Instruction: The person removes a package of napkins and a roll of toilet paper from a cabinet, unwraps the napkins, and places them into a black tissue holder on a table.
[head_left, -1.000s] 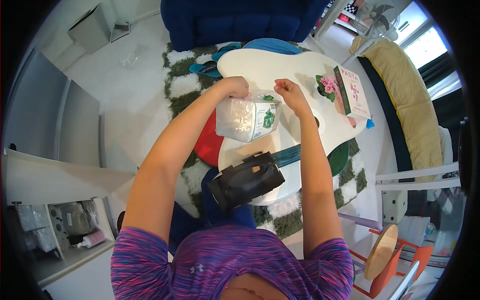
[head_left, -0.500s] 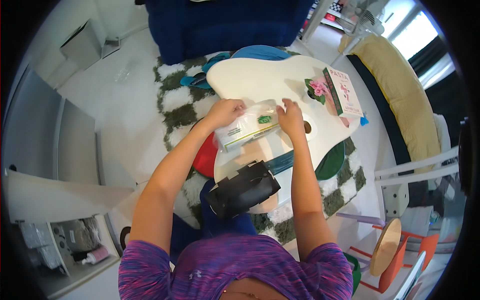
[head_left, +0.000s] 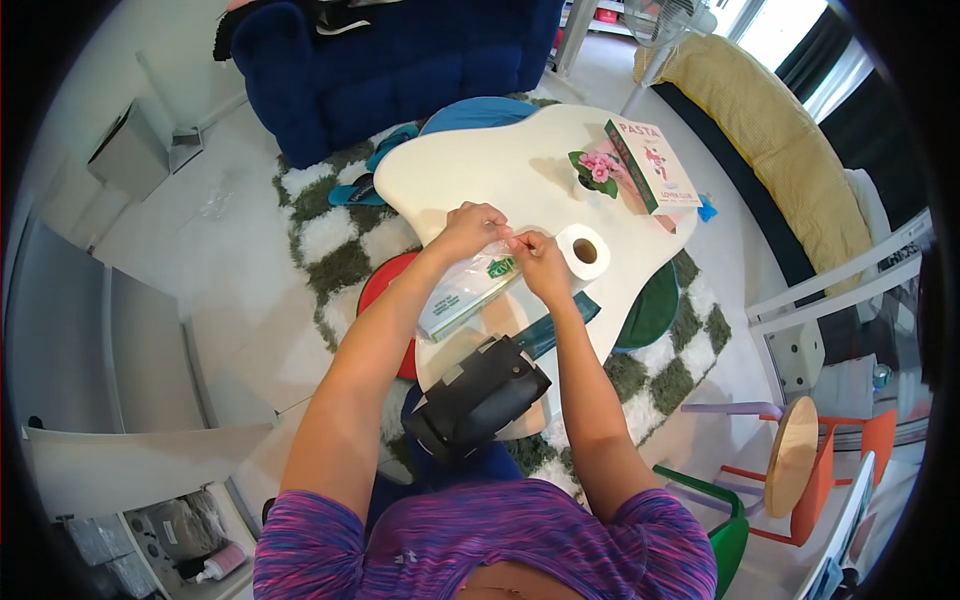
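Note:
A flat pack in clear plastic wrap (head_left: 462,297), white with green print, lies on the white table (head_left: 420,165). Both hands meet over its far edge. My left hand (head_left: 472,230) has its fingers pinched on the wrap. From the other side my right hand (head_left: 541,265) pinches the wrap too, its fingertips touching those of the left. Right beside the right hand stands a white paper roll (head_left: 583,252). Closer to my body sits a black case (head_left: 482,396), with a dark teal flat packet (head_left: 560,325) reaching out behind it.
Farther back on the table are a pink flower pot (head_left: 597,172) and a PASTA box (head_left: 653,167). A blue sofa (head_left: 390,75) stands beyond. Stools, including a red one (head_left: 374,290), surround the table on a checked rug (head_left: 335,270). An open drawer (head_left: 190,540) is at lower left.
My hands have come together at the wrap's far edge; before, they were apart at its two sides. The paper roll now shows fully. The view has shifted.

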